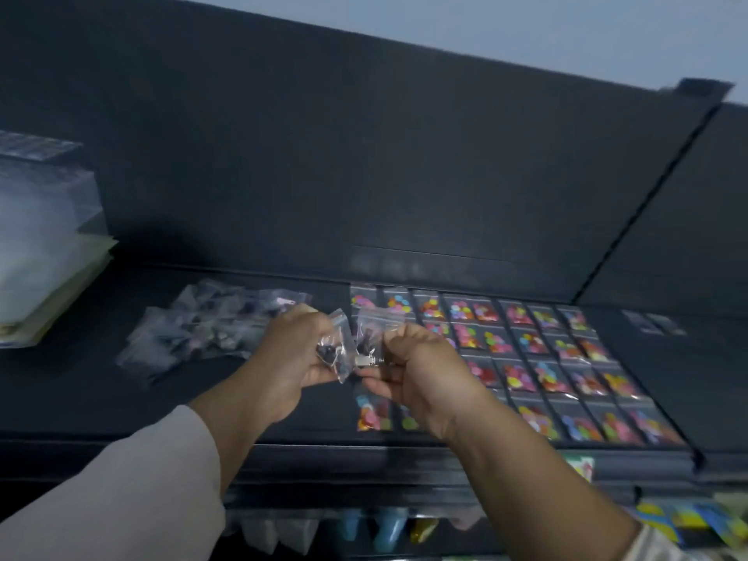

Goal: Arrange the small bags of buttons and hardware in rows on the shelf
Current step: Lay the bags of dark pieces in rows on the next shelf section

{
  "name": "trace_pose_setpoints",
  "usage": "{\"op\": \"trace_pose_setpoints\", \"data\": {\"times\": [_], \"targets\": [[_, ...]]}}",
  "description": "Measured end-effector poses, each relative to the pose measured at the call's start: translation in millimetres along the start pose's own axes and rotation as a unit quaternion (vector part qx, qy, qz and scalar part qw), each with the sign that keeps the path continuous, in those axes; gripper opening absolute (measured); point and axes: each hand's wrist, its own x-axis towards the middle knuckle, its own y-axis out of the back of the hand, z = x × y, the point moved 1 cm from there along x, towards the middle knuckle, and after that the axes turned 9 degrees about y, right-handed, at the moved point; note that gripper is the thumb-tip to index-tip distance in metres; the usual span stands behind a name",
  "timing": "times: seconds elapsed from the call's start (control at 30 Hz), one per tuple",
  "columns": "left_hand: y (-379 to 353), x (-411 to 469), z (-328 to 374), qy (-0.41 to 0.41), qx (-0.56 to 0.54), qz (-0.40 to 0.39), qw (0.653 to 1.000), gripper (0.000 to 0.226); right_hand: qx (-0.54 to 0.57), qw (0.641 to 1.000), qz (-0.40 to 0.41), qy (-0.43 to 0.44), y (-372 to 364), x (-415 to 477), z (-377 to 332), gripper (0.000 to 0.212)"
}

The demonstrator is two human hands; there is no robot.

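Note:
My left hand (pixel 289 354) grips a small clear bag of dark hardware (pixel 336 350) above the black shelf (pixel 81 390). My right hand (pixel 421 370) pinches a second clear bag (pixel 372 338) holding dark and silver metal pieces. The two bags nearly touch between my hands. Rows of small bags of coloured buttons (pixel 538 358) lie flat across the shelf's right half, partly hidden behind my right hand. A loose heap of clear hardware bags (pixel 202 330) lies on the shelf to the left of my hands.
A stack of clear plastic boxes and flat packets (pixel 44 236) stands at the shelf's far left. A dark back panel (pixel 364 176) rises behind the shelf. Coloured packets (pixel 668 520) and hanging items show on the level below the front edge.

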Motion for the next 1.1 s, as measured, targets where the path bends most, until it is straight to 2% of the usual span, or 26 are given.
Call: {"op": "trace_pose_setpoints", "data": {"times": [0.1,0.17,0.23,0.3,0.47,0.7,0.87,1.1], "targets": [[-44,-11,-13,0.013,0.032,-0.04,0.999,0.002,0.042,0.999,0.034,-0.006,42,-27,-5,0.013],[-79,-20,-26,0.021,0.038,-0.081,0.996,0.006,0.061,0.997,0.056,-0.006,75,-48,-7,0.007],[-120,-33,-42,0.03,0.045,-0.125,0.991,0.013,0.08,0.994,0.069,-0.005,115,-74,-6,0.01],[-160,-48,-58,0.048,0.055,-0.16,0.984,0.018,0.074,0.994,0.082,0.002,154,-100,-7,0.016],[-266,-88,-98,0.083,0.072,-0.207,0.972,0.023,0.06,0.988,0.14,0.036,258,-166,-12,0.002],[-380,-119,-135,0.055,0.095,-0.199,0.974,0.037,0.01,0.978,0.196,0.065,371,-226,-24,0.007],[-436,-119,-144,0.012,0.139,-0.197,0.971,0.035,0.006,0.977,0.193,0.086,428,-242,-43,0.018],[-502,-95,-140,-0.048,0.241,-0.268,0.931,0.045,-0.073,0.973,0.19,0.106,482,-217,-67,0.021]]}}
